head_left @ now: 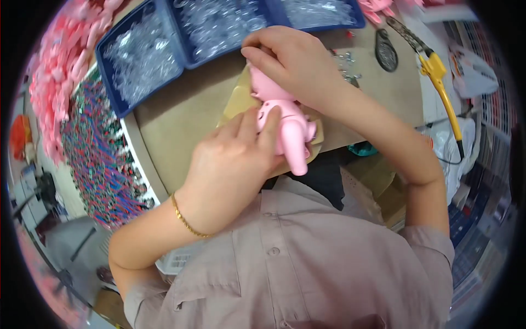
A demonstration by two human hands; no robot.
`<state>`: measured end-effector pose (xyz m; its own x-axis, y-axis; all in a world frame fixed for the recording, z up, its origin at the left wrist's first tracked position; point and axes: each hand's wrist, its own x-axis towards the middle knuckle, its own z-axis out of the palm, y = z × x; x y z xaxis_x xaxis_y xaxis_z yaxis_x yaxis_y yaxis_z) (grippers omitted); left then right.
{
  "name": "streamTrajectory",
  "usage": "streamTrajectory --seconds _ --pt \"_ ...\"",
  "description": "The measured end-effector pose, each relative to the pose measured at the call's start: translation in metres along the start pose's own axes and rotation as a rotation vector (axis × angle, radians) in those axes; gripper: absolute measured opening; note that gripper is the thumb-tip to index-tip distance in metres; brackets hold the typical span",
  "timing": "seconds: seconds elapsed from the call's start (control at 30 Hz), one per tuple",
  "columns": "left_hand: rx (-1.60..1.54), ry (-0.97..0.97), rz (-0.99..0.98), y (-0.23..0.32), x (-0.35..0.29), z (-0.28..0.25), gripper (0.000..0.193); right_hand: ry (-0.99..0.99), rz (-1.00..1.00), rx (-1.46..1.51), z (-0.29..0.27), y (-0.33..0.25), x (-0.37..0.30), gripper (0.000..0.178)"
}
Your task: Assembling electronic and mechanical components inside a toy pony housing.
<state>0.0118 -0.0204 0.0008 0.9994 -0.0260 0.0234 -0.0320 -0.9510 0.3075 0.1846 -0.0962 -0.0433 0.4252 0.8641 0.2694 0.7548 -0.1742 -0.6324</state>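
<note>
The pink toy (285, 118) is in front of me at 12 o'clock, over a yellow pad (234, 101) at the near edge of the table (170, 145). Its head end points toward 11 and one stubby limb sticks out toward 6.

My left hand (235, 151) comes in from 7 and grips the body, fingers slightly apart and laid across it; my thumb is hidden. My right hand (296, 66) arches over the head from 2, fingers bent, thumb and forefinger close together. I can't tell whether they pinch anything, since my knuckles cover the spot.

By its smooth, faintly shiny skin I judge the toy to be hard, hollow plastic: light, stiff and a little slippery under dry fingers. It probably won't dent, but the joint where the limb meets the body looks like the weak place, so I'd not twist there. The broad body, taken from 9 and 3, seems the surest hold; the rounded head would likely roll under a fingertip.

Past it, blue trays (183, 59) of clear parts run from 10 to 1, and small screws (348, 61) lie at 1.
</note>
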Motion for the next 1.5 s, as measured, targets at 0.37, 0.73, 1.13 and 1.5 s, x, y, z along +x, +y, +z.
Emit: streamTrajectory --seconds 0.37,0.73,1.13,1.5 --pt "0.042 -0.012 0.124 -0.004 0.009 -0.002 0.062 0.046 -0.006 -0.053 -0.035 -0.022 -0.125 0.028" --pt "0.056 -0.015 0.059 0.002 0.007 -0.004 0.056 -0.343 0.292 0.289 -0.056 -0.005 -0.082 0.017" --pt "0.068 -0.048 0.081 -0.006 0.01 -0.007 0.059 0.572 0.136 0.91 -0.039 -0.011 0.01 0.025" --pt "0.113 0.175 -0.057 0.019 0.019 0.022 0.053 0.773 -0.162 0.311 -0.294 0.187 0.098 0.022"
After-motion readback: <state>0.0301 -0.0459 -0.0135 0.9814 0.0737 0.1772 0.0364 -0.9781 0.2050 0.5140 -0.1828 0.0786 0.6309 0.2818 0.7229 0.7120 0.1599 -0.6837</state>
